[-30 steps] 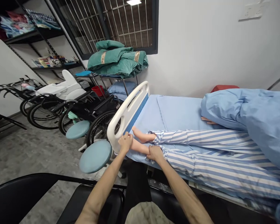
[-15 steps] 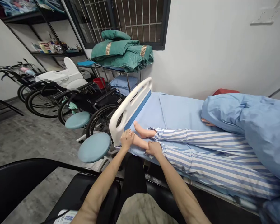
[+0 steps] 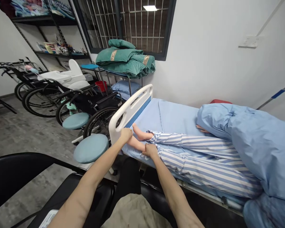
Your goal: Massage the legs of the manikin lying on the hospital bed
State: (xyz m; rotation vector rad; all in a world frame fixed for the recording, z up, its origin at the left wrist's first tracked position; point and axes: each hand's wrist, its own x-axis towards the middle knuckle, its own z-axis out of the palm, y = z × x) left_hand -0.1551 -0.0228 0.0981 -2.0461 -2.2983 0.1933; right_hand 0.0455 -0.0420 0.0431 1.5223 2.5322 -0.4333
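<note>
We note a bed with a light blue sheet (image 3: 178, 110) and, at its foot end, a white footboard (image 3: 117, 118) with a blue inner strip. The near leg (image 3: 137, 144) lies by the near corner of that end, bare below the cuff; we cannot tell whether its heel touches the sheet.

Left hand (image 3: 126, 134): closed over the foot of the near leg, just beside the footboard, covering most of that foot. Right hand (image 3: 150, 150): wrapped round the same leg just below the cuff, close to the bed's near edge; its fingertips are partly hidden from us.

The far foot (image 3: 140, 133) rests on the sheet, farther in from the near edge, toes up. Striped trousers (image 3: 204, 164) run from both ankles toward the head end, the near trouser leg along the near edge. We see a blue quilt (image 3: 254, 136) heaped over the upper body, and fingers (image 3: 201, 129) showing from under its corner nearest the footboard.

Beyond the footboard, two round stools (image 3: 91, 148) stand near a wheelchair (image 3: 102, 122).
</note>
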